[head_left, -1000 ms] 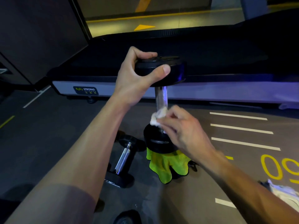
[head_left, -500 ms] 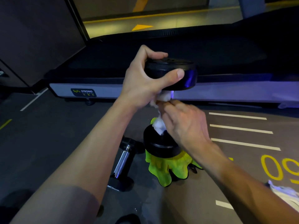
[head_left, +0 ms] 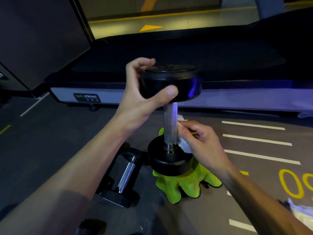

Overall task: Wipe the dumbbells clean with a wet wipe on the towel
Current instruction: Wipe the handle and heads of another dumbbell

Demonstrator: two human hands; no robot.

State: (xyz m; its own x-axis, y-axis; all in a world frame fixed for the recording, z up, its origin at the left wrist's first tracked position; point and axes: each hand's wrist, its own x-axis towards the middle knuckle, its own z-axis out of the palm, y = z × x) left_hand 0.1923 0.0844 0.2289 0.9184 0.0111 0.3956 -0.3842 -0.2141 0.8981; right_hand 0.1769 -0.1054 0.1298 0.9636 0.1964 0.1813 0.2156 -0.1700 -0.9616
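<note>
A black round dumbbell (head_left: 170, 122) stands upright on a bright green towel (head_left: 184, 185) on the floor. My left hand (head_left: 140, 99) grips its top head, thumb on the front and fingers round the back. To the right of the silver handle, my right hand (head_left: 201, 141) pinches a white wet wipe (head_left: 182, 133) against the shaft's lower half. The lower head rests on the towel.
A second dumbbell (head_left: 125, 177) with hexagonal black heads lies on the floor left of the towel. A treadmill base (head_left: 108, 97) runs across behind. A white packet (head_left: 303, 214) lies at the right edge. White and yellow lines mark the floor.
My right hand slid the wipe from just under the top head down the handle and round to its right side. The left hand kept its grip on the top head.
</note>
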